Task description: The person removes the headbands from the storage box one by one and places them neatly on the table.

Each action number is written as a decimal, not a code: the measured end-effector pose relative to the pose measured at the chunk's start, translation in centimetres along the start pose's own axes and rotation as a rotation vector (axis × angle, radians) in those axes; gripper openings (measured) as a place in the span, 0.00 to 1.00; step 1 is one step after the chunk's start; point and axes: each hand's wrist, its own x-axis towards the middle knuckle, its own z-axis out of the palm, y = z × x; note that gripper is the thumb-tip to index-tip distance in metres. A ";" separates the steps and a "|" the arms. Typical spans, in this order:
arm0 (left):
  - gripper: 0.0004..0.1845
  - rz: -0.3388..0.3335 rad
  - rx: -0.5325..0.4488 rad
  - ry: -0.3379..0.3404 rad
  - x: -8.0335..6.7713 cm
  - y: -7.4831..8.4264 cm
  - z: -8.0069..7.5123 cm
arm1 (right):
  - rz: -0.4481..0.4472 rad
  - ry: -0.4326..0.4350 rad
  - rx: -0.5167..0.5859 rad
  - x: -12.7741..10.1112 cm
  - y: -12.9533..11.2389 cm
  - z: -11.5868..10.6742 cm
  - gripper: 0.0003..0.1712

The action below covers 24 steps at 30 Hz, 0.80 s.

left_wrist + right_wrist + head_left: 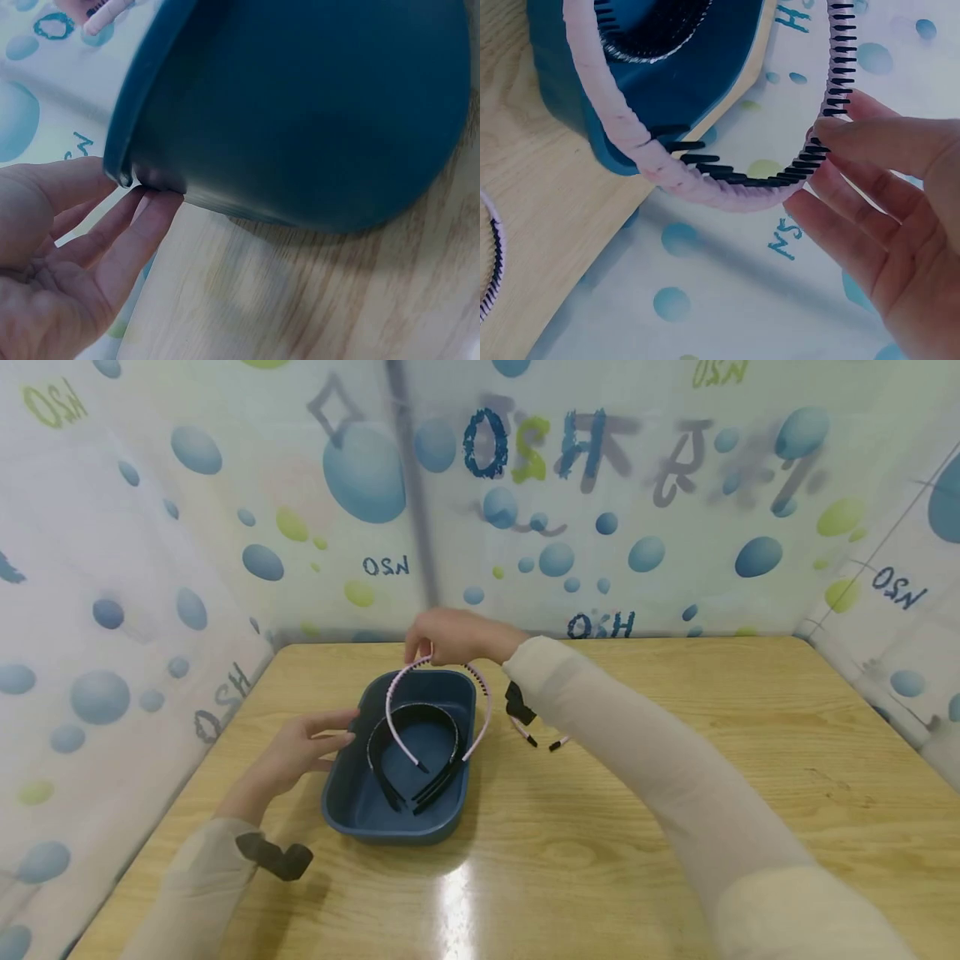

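Note:
My right hand [461, 637] pinches a pale pink headband [389, 702] at its arch, between thumb and fingers, over the blue plastic basin [397, 837]. The headband's tips point down, and black comb teeth line its inner side in the right wrist view. Black headbands [381, 781] lie together inside the basin, one with a glittery edge. At the basin's left side is my left hand [296, 750], its extended fingertips against the outer wall just below the rim in the left wrist view.
Another pink headband [496, 247] lies on the wooden table [675, 693] right of the basin, partly hidden by my right forearm in the head view. Curtain-like sheets [487, 568] with blue and green dots stand along the table's back and sides.

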 end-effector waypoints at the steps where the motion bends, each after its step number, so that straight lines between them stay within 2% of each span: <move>1: 0.30 0.000 0.004 0.000 0.0 0.0 0.0 | 0.002 0.000 0.003 -0.1 0.2 0.0 0.22; 15: 0.30 0.007 0.007 -0.013 -0.3 0.2 0.1 | 0.050 0.013 0.024 -2.4 2.8 0.4 0.20; 24: 0.30 0.005 0.003 -0.011 -0.3 0.2 0.1 | 0.079 0.042 0.081 -4.5 4.4 0.4 0.20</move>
